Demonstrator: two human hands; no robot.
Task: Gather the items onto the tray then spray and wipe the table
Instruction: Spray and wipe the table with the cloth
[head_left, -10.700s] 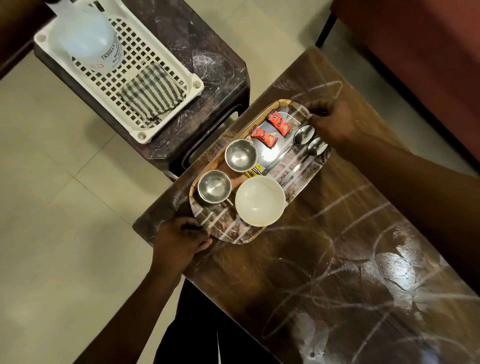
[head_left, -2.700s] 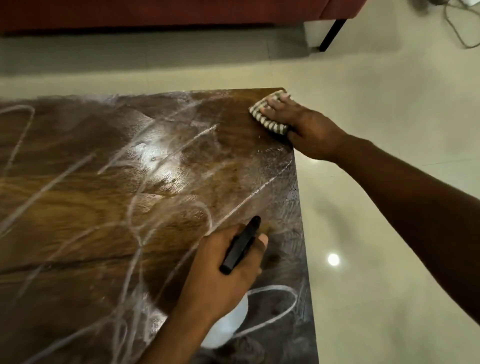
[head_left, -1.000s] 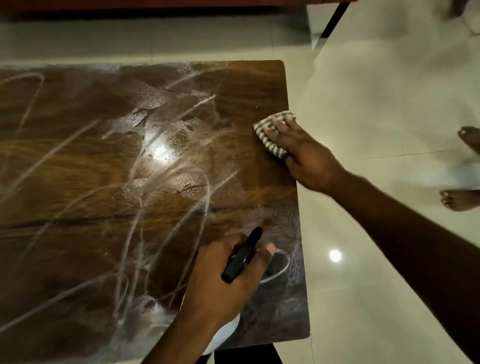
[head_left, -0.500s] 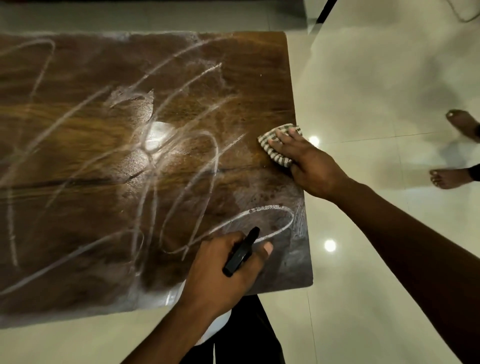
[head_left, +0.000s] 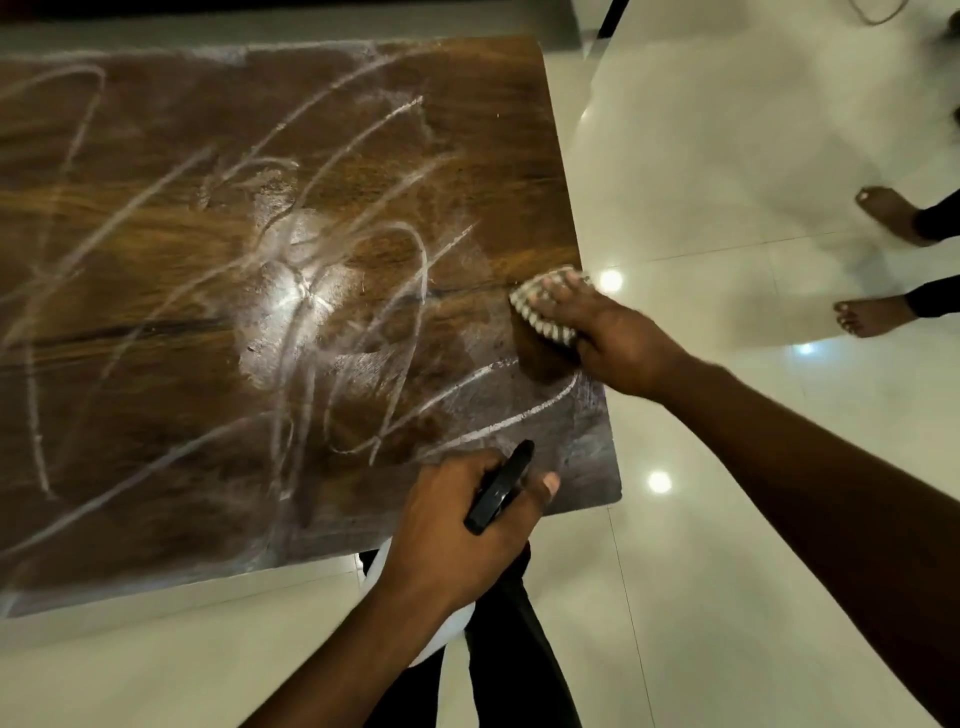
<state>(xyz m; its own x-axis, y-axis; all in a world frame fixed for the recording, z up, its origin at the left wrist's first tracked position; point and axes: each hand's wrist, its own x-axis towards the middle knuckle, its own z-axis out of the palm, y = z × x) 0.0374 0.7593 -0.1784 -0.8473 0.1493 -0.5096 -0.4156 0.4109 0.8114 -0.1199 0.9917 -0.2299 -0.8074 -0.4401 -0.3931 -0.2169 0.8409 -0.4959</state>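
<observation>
From where I sit, the table (head_left: 156, 218) fills most of the view, its dark wood looped with pale streaks and a wet sheen near the middle, so I judge the wiping is only partly done. The tiled floor (head_left: 727, 156) runs off to the right. My right hand (head_left: 618, 343) lies on the cloth (head_left: 535, 317) at the table's right edge, fingers stretched out flat and bearing down rather than gripping, which spreads the pressure for a broad pass along that edge. My left hand (head_left: 457, 535) hovers by the near right corner with its fingers wrapped round the spray bottle (head_left: 498, 491), kept off the surface and ready for more spray, I reckon. Of the bottle I see only the black head between the fingers and a sliver of white body under the wrist, and I cannot make out which way the nozzle points. Most of the cloth is hidden under the fingers, with only a striped rim showing. The tray and its gathered items are out of view. A bystander's bare feet (head_left: 883, 213) stand well apart, cut off at the frame edge.
</observation>
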